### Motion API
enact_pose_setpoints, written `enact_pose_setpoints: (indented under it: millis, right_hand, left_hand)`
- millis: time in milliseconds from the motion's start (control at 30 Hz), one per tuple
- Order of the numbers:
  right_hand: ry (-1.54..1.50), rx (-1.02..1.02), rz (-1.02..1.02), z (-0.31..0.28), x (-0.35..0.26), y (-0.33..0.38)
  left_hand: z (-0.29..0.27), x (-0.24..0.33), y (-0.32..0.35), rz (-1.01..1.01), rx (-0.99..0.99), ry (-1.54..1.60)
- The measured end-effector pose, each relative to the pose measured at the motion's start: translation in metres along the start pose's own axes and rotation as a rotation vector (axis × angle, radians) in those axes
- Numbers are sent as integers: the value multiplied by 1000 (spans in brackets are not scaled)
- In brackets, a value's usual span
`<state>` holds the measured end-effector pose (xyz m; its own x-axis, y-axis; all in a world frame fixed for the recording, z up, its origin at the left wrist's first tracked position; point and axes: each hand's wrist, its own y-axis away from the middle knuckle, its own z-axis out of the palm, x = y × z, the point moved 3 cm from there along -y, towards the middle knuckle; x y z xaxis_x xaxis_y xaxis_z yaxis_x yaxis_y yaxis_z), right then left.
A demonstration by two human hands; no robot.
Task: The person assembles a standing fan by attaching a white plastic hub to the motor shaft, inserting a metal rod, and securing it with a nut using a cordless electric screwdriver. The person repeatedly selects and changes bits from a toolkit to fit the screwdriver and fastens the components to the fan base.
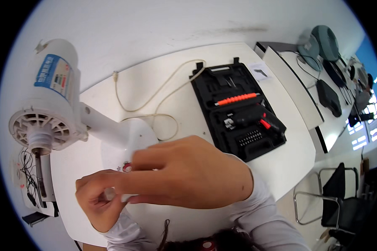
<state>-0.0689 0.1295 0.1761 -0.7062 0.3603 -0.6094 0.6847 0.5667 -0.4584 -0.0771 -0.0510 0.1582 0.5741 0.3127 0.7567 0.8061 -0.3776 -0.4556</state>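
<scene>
My two hands meet low in the view, in front of the base of a white electric fan. My left hand point(98, 198) is closed, its fingers curled around a small pale piece point(109, 193) whose kind I cannot make out. Across it reaches my right hand point(188, 173), its bent fingertips against the left fingers; motion blurs them, and what they pinch is hidden. The fan's motor housing point(58, 108) stands at the left, without blades or guard, its metal shaft point(40, 175) bare. A slanting neck joins it to the round base point(113, 152), partly covered by my right hand.
An open black tool case point(222, 144) holds a cordless screwdriver point(245, 119), an orange flexible shaft point(237, 98) and several bits point(250, 137). A cream cord point(148, 113) loops over the white table point(289, 163). To the right are a side desk point(299, 94) and a chair point(339, 201).
</scene>
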Motion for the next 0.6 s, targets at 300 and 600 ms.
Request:
enact_pose_setpoints:
  millis: [300, 600]
  right_hand:
    - [788, 284, 688, -89, 85, 160]
    - [675, 58, 1073, -92, 141, 229]
  left_hand:
    - [107, -70, 48, -833, -435, 1220]
    - [134, -68, 69, -448, -535, 464]
